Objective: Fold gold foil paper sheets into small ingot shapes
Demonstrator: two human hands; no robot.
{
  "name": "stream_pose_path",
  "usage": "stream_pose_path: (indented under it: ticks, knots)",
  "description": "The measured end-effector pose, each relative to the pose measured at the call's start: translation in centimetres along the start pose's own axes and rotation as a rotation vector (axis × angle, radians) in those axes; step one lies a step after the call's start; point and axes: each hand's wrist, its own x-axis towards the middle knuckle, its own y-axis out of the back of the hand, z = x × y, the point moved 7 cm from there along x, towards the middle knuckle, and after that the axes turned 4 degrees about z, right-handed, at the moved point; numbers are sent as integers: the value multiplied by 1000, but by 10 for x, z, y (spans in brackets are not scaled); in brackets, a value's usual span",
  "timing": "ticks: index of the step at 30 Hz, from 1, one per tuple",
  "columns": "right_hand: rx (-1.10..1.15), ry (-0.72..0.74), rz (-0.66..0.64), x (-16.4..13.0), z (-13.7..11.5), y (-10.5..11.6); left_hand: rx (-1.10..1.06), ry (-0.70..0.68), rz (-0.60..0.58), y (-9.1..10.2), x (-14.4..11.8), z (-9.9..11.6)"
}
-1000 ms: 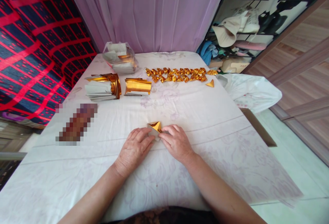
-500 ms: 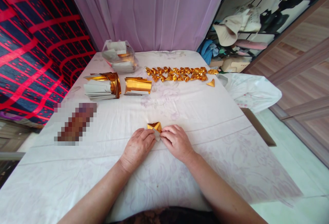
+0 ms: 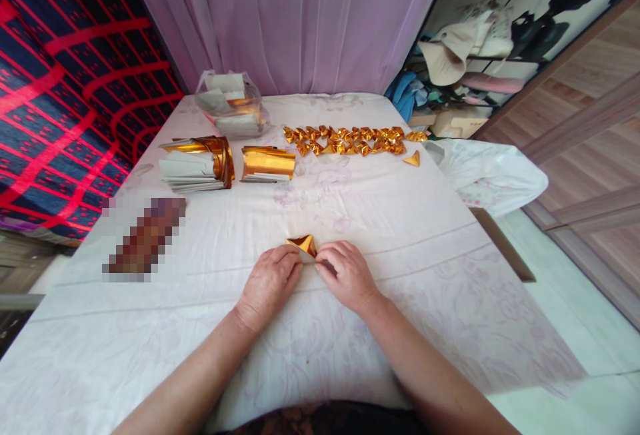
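Gold foil paper piece (image 3: 303,244), partly folded, sits on the white floral tablecloth (image 3: 410,235) at centre, right in front of me. Only its far pointed half shows; the near half is under my fingers, so I can't read the fold shape there.

My left hand (image 3: 269,283) lies knuckles up, fingertips pressing the piece's left edge. My right hand (image 3: 349,276) does the same on the right edge, fingers curled down. Both are pinching or pressing the foil; the actual grip is hidden beneath the fingers.

Far side of the cloth: a row of small folded gold foil shapes (image 3: 345,141), too small to count reliably, with one lone gold triangle (image 3: 413,159) just beside its right end. Left of the row: a curled stack of gold foil sheets (image 3: 267,164), then a taller stack of white-backed gold sheets (image 3: 195,164). Behind those is a clear plastic bag (image 3: 231,111) of more sheets, contents hard to make out.

A blurred brown oblong patch (image 3: 144,237) lies on the left of the cloth, unreadable. My forearms are cut off at the bottom edge.
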Motion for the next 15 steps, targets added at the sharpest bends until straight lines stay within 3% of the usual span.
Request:
stream_pose_path:
  ticks: [15]
  knots:
    - [-59,-48,62,1,2,0,-39,111,7,-6,5,-6]
